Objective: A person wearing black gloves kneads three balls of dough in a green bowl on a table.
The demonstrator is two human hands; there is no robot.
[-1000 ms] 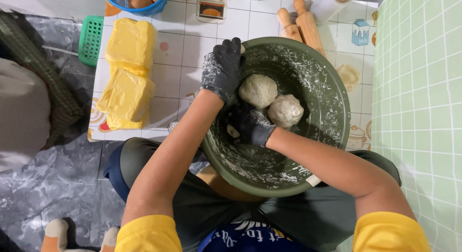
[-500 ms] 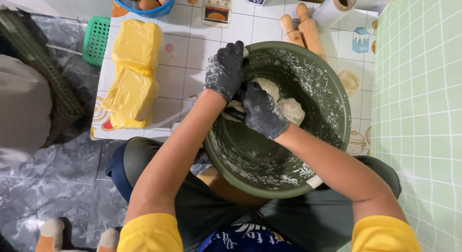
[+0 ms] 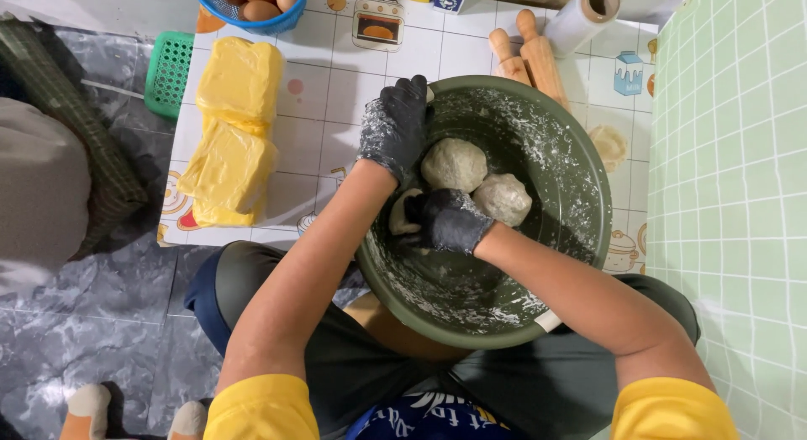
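The left hand (image 3: 395,127), in a flour-dusted black glove, curls over the far rim of the large round olive-green plastic bowl (image 3: 580,238), fingers closed on the edge, forearm stretched straight forward; the right hand (image 3: 450,221), gloved likewise, reaches in from the right with bent elbow, fingers cupped shut around a pale lump of dough (image 3: 402,215) by the near wall; two rounded grey-beige dough balls (image 3: 458,164) sit touching just beyond it; yellow butter blocks (image 3: 229,129) lie on the tiled-pattern worktop (image 3: 328,79) to the left.

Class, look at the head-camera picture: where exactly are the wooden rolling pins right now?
The two wooden rolling pins lie side by side on the tiled mat, just beyond the far rim of the green bowl, left of the plastic wrap roll.
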